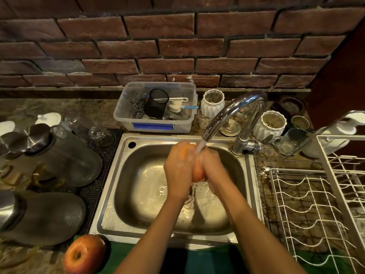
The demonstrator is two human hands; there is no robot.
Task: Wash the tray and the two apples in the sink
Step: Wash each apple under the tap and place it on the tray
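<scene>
You are on the apple-washing step: both hands, left hand [178, 167] and right hand [212, 169], wrap around 1 apple [197, 172] over the sink [110, 175], right under the running faucet [233, 113]. The 2nd apple [85, 254] sits on the worktop [94, 111] at the sink's near-left corner; no tray is visible. Next, probably set this apple aside and take the other without losing the wet, slippery fruit.

One apple [198, 171] under tap water; another [85, 254] on counter.

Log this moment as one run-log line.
step: rinsing apple under faucet | left hand, right hand: both grip it over sink | second apple: on counter, front left | tray: not seen
</scene>
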